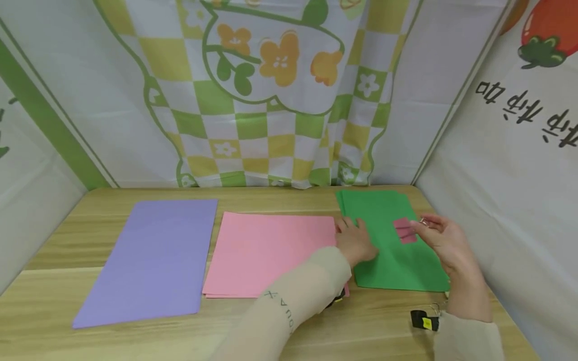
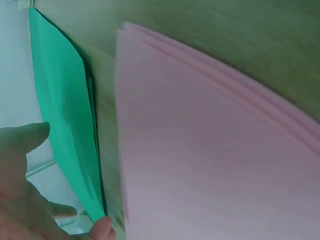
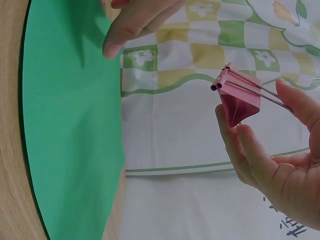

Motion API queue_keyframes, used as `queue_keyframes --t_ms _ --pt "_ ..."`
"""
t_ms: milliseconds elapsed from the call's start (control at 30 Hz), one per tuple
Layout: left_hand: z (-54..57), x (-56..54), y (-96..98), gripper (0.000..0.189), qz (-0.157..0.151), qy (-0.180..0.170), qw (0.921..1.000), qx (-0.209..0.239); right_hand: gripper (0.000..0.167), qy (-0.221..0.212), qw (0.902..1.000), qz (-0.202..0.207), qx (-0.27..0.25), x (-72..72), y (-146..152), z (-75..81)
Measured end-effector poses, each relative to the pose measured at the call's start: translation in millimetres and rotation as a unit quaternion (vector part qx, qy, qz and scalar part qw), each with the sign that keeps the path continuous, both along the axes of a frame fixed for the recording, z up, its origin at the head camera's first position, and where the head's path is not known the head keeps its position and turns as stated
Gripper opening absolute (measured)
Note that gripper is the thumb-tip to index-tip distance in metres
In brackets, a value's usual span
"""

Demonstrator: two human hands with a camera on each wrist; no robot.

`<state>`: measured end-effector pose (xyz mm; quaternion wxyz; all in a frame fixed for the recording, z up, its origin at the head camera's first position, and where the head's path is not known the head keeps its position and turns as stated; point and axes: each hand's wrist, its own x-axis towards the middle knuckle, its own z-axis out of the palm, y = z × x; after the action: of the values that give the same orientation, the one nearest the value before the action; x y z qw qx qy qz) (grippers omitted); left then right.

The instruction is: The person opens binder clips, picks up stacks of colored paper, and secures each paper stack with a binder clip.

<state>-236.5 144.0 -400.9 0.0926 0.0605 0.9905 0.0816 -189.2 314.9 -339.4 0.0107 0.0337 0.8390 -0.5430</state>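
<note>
In my right hand point(image 1: 451, 245) I hold a pink binder clip point(image 3: 240, 97). The thumb presses on its wire handle and the fingertips lie against the other side. It hangs above the stack of green paper point(image 1: 384, 271). My left hand point(image 1: 356, 243) is over the left edge of the green stack, next to the right edge of the pink paper point(image 1: 266, 255). Its fingers point(image 2: 60, 210) are loosely spread, with the thumb apart, and hold nothing. Whether they touch the green paper is unclear. The green and pink sheets lie in stacks with slightly uneven edges.
Purple paper point(image 1: 153, 260) lies at the left of the wooden table point(image 1: 135, 346). A black binder clip point(image 1: 424, 321) with a yellow label is beside my right sleeve. Another black clip point(image 1: 336, 299) is partly hidden by my left forearm. Printed curtains point(image 1: 271, 130) stand behind.
</note>
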Motion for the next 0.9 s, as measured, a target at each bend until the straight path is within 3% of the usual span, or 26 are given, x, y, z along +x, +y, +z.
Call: queue_keyframes --t_ms 233,400,533,633,767,900 --pt "-0.1 6.1 18.6 0.096 0.043 0.003 0.9927 -0.113 0.078 0.005 0.9998 -0.007 0.017 2.0 1.3 1.4" --pt "6.9 7.5 30.8 0.109 0.076 -0.017 0.9864 -0.145 0.080 0.005 0.9996 -0.009 0.027 3.5 1.1 2.0" --pt "13.8 7.8 35.6 0.117 0.106 -0.027 0.9840 -0.141 0.080 0.004 0.9994 -0.009 0.033 3.8 0.5 2.5" --pt "15.3 10.4 39.3 0.113 0.128 -0.027 0.9840 -0.121 0.077 0.016 0.9996 -0.019 0.013 6.0 3.7 1.6" --pt "12.8 10.1 46.8 0.099 0.151 -0.025 0.9849 -0.082 0.075 0.035 0.9989 -0.030 0.001 7.9 8.4 1.3" --pt "8.2 5.4 55.4 0.097 0.182 -0.013 0.9808 -0.069 0.075 0.043 0.9986 -0.031 0.002 7.1 9.6 2.7"
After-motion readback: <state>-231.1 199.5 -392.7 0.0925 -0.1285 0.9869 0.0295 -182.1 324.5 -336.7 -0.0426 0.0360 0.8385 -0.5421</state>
